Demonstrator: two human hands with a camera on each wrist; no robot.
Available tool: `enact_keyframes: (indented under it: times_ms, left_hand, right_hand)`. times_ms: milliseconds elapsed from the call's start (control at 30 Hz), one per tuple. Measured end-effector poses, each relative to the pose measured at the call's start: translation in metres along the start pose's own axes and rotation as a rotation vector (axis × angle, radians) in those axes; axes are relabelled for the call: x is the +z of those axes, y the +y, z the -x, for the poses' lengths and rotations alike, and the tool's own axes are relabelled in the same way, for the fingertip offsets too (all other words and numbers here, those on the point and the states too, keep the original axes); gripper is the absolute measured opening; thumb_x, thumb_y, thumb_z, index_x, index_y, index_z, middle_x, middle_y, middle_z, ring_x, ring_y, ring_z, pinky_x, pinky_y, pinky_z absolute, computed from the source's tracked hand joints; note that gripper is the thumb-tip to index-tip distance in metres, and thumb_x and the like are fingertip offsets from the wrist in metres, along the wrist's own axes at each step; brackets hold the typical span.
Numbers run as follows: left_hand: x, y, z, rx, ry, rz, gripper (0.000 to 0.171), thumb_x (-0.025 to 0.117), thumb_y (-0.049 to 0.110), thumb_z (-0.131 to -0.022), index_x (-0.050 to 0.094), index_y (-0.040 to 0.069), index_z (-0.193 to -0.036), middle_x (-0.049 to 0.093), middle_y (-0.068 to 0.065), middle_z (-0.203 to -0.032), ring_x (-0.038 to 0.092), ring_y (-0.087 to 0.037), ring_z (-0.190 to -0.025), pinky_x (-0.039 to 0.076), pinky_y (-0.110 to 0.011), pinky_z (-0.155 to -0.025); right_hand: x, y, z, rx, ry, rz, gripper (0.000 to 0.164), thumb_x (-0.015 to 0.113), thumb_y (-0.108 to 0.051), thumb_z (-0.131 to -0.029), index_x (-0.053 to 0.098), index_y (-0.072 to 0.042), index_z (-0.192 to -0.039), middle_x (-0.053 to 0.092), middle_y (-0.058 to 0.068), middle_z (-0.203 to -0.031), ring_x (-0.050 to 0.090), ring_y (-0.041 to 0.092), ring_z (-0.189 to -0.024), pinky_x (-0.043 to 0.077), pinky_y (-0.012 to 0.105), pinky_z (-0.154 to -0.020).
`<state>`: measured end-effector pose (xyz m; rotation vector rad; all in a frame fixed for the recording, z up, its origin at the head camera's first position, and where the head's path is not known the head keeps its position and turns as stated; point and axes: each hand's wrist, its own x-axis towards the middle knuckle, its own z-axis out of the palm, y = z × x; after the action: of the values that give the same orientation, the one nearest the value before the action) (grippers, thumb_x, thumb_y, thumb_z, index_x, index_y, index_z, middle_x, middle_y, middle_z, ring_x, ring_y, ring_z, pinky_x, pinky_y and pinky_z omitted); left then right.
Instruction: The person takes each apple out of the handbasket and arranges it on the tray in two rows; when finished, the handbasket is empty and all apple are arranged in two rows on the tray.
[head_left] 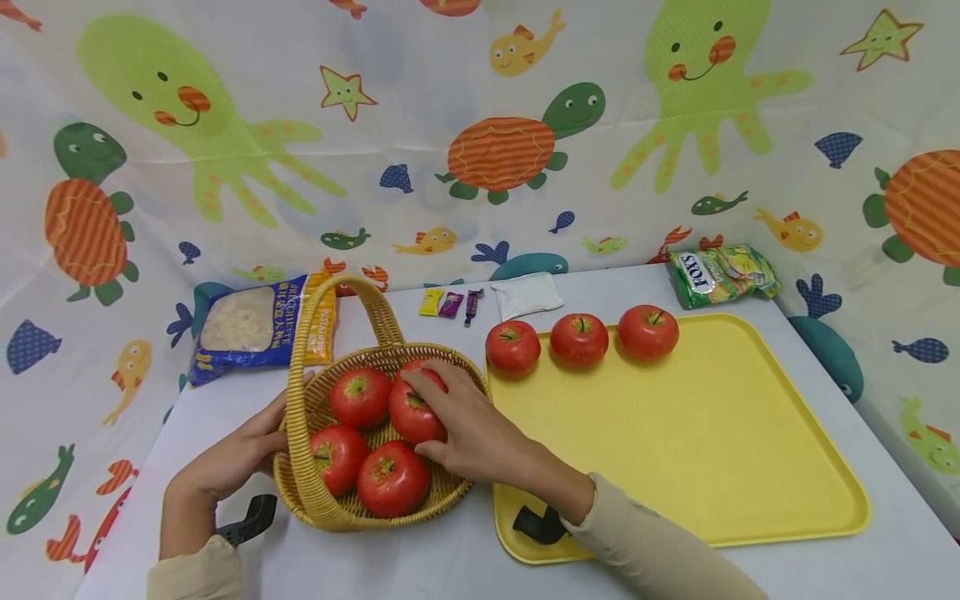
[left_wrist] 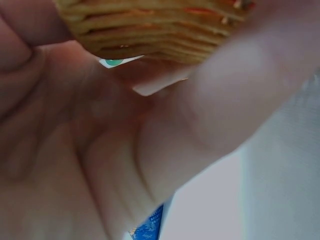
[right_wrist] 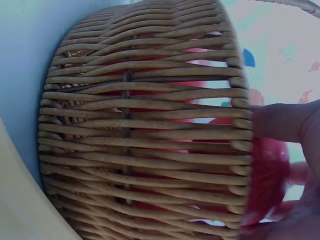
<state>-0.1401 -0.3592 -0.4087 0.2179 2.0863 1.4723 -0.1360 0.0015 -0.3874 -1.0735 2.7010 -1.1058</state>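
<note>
A wicker basket (head_left: 311, 500) with a tall arched handle stands left of the yellow tray and holds several red apples. My right hand (head_left: 480, 425) reaches over the basket's right rim and grips one apple (head_left: 411, 412) from above. In the right wrist view, that apple (right_wrist: 270, 175) shows between the fingers at the rim, the woven side before it. My left hand (head_left: 236, 450) holds the basket's left side, partly behind the handle. The left wrist view shows thumb and fingers round the wicker edge (left_wrist: 150, 30). Two other apples (head_left: 339, 458) (head_left: 393, 479) lie at the front.
The yellow tray (head_left: 712, 442) lies to the right, three apples (head_left: 579, 340) along its far left edge. Behind are a blue pasta bag (head_left: 243, 325), small wrapped candies (head_left: 451, 305), a white packet (head_left: 527, 295) and a green Fox's bag (head_left: 722, 275). A patterned cloth hangs behind the table.
</note>
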Motion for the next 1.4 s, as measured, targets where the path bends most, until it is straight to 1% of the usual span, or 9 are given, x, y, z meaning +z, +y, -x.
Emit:
enact_keyframes:
  times_ms: [133, 300, 533, 767, 833, 967, 1167, 1267, 1400]
  left_hand:
    - [0.001, 0.001, 0.0, -0.009, 0.008, -0.01, 0.08, 0.041, 0.006, -0.105, -0.006, 0.031, -0.164, 0.001, -0.031, -0.164, 0.062, -0.036, -0.107, 0.059, -0.051, -0.079]
    - [0.001, 0.001, -0.001, -0.002, 0.01, -0.003, 0.08, 0.041, 0.006, -0.105, -0.007, 0.031, -0.164, 0.001, -0.031, -0.165, 0.065, -0.035, -0.103, 0.06, -0.051, -0.077]
    - [0.003, 0.002, -0.001, 0.017, 0.006, 0.0, 0.08, 0.041, 0.006, -0.105, -0.008, 0.03, -0.164, 0.01, -0.035, -0.161, 0.067, -0.033, -0.1, 0.06, -0.051, -0.074]
    - [0.002, 0.003, -0.001, 0.018, 0.005, -0.023, 0.079, 0.042, 0.008, -0.106, -0.007, 0.029, -0.164, 0.008, -0.034, -0.162, 0.067, -0.033, -0.101, 0.06, -0.051, -0.074]
    - [0.002, 0.003, -0.001, 0.016, 0.005, -0.026, 0.079, 0.041, 0.008, -0.106, -0.007, 0.029, -0.164, 0.006, -0.033, -0.163, 0.065, -0.033, -0.103, 0.06, -0.051, -0.076]
    - [0.002, 0.003, -0.001, 0.009, 0.006, -0.019, 0.078, 0.042, 0.009, -0.106, -0.006, 0.029, -0.165, 0.007, -0.032, -0.164, 0.065, -0.032, -0.105, 0.06, -0.05, -0.077]
    - [0.002, 0.003, 0.0, 0.018, 0.001, -0.015, 0.078, 0.043, 0.011, -0.107, -0.007, 0.028, -0.165, 0.011, -0.034, -0.161, 0.066, -0.032, -0.101, 0.06, -0.05, -0.075]
    - [0.002, 0.003, 0.0, 0.015, 0.007, -0.011, 0.078, 0.041, 0.008, -0.106, -0.006, 0.028, -0.165, 0.01, -0.035, -0.162, 0.067, -0.032, -0.1, 0.06, -0.05, -0.075]
    - [0.002, 0.003, 0.0, 0.017, 0.004, -0.004, 0.079, 0.04, 0.005, -0.105, -0.008, 0.028, -0.164, 0.006, -0.034, -0.163, 0.067, -0.033, -0.099, 0.06, -0.05, -0.074]
  right_hand:
    - [0.005, 0.002, -0.005, -0.012, 0.029, -0.046, 0.078, 0.083, -0.021, -0.087, 0.041, -0.019, -0.154, 0.036, 0.006, -0.151, 0.037, 0.021, -0.138, 0.046, 0.039, -0.108]
    - [0.009, 0.005, -0.007, 0.022, 0.047, -0.135, 0.079, 0.084, -0.019, -0.086, 0.044, -0.022, -0.153, 0.035, 0.003, -0.15, 0.042, 0.02, -0.135, 0.05, 0.037, -0.104]
    - [0.013, 0.01, -0.007, 0.045, 0.08, -0.227, 0.082, 0.085, -0.021, -0.085, 0.042, -0.026, -0.155, 0.036, 0.002, -0.15, 0.045, 0.02, -0.134, 0.049, 0.041, -0.104]
    - [0.014, 0.013, -0.009, 0.062, 0.09, -0.29, 0.083, 0.086, -0.023, -0.084, 0.042, -0.029, -0.155, 0.038, 0.001, -0.15, 0.046, 0.02, -0.133, 0.049, 0.042, -0.104]
    - [0.014, 0.014, -0.01, 0.069, 0.096, -0.318, 0.084, 0.086, -0.022, -0.084, 0.041, -0.029, -0.155, 0.039, 0.0, -0.151, 0.046, 0.019, -0.132, 0.049, 0.041, -0.103]
    - [0.012, 0.016, -0.011, 0.074, 0.105, -0.396, 0.085, 0.086, -0.02, -0.083, 0.042, -0.027, -0.155, 0.042, -0.002, -0.152, 0.048, 0.017, -0.131, 0.05, 0.038, -0.101]
    - [0.001, 0.018, -0.007, 0.08, 0.097, -0.454, 0.08, 0.085, -0.021, -0.084, 0.046, -0.029, -0.153, 0.045, -0.006, -0.151, 0.048, 0.016, -0.131, 0.051, 0.034, -0.099]
    - [-0.012, 0.02, -0.001, 0.089, 0.096, -0.451, 0.077, 0.084, -0.02, -0.085, 0.047, -0.028, -0.153, 0.047, -0.006, -0.149, 0.049, 0.016, -0.131, 0.052, 0.037, -0.098]
    - [-0.034, 0.029, 0.012, 0.105, 0.121, -0.416, 0.078, 0.085, -0.018, -0.085, 0.048, -0.027, -0.153, 0.047, -0.005, -0.149, 0.049, 0.02, -0.132, 0.051, 0.043, -0.101]
